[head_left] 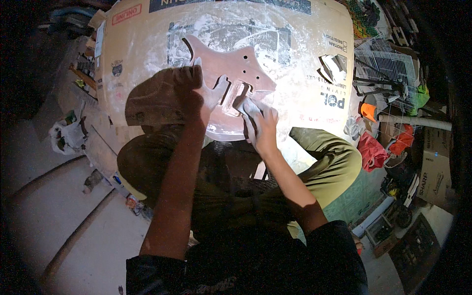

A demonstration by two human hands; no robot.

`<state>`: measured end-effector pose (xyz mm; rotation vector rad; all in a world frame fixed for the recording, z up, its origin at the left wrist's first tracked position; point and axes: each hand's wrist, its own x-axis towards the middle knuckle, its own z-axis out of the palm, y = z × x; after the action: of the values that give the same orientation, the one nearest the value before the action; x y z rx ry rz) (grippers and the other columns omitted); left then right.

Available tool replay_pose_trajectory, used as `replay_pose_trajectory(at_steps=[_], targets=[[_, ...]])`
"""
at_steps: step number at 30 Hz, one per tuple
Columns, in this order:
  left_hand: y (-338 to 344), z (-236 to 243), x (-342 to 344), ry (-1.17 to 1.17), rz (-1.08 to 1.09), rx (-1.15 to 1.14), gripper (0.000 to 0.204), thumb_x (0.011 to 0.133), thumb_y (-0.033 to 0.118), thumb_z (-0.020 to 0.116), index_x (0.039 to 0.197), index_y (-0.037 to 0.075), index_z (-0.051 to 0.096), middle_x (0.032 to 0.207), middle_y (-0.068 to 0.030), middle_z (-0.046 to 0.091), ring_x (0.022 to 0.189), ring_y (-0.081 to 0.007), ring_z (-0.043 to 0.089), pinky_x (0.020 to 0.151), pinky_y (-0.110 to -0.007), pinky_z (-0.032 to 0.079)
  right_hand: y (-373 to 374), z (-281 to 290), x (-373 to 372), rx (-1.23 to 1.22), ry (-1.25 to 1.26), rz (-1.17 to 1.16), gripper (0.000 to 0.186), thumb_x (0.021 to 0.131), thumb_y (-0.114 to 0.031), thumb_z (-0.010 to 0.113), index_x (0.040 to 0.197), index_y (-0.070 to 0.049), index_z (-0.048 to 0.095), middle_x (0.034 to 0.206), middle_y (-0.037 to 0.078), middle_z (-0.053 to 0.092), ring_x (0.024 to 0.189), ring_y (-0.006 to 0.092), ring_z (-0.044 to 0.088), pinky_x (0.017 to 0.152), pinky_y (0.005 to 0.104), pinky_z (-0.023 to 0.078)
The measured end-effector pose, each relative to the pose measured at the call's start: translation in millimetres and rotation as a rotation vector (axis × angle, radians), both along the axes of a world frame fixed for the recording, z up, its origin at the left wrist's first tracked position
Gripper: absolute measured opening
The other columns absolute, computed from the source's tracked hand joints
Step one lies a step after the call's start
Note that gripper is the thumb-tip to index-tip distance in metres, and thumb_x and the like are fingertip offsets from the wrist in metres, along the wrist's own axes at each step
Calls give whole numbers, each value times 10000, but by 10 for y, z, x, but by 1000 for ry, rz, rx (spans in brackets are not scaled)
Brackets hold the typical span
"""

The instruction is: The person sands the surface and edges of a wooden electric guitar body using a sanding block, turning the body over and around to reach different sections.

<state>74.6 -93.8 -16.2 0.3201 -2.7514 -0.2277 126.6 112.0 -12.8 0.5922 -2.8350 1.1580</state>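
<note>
On the guitar body [227,60], my right hand [263,120] is gripping a grey pad [241,103] at the rectangular pocket's [229,104] right edge, and my spread left hand [210,94] is resting leftward.

We seem to be in a makeshift workshop. Pale dust [206,24] coats our cardboard [314,54] around a guitar body [223,64].

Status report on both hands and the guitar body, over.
Left hand spread on guitar body. Right hand gripping small grey pad over it. Body on dusty cardboard; pale folded scrap off right, apart from it.
</note>
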Motion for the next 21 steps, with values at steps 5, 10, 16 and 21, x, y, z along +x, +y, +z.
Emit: replay_pose_trajectory(at_steps=[5,10,16,21], targets=[[-58,-94,0,65,-41,-80,782,703,574,777,1231,40,562,1061,-179,590,1052,-378,563,1038,-539,393,-74,-89,-216,143,-40,-1,329,792,-90,726,1116,-113,674,1283,151,561,1118,381,497,967,489,376],[-56,-113,-36,71,-5,81,711,698,544,795,1157,48,573,967,-152,568,982,-356,555,992,-541,414,56,-59,-46,29,-43,35,357,791,-102,710,1145,-115,666,1285,150,560,1135,397,501,980,493,367],[-63,-193,35,18,-69,64,600,713,532,789,1027,63,586,935,-131,562,955,-338,546,962,-522,433,74,-47,-74,47,-24,31,383,784,-99,704,1165,-123,667,1316,123,559,1138,398,502,982,491,373],[-19,-51,-11,10,-75,32,605,692,517,804,1033,70,582,947,-131,568,967,-334,550,989,-517,416,-77,-27,-252,166,-65,2,356,793,-103,720,1145,-139,681,1307,99,580,1145,369,510,970,483,387]])
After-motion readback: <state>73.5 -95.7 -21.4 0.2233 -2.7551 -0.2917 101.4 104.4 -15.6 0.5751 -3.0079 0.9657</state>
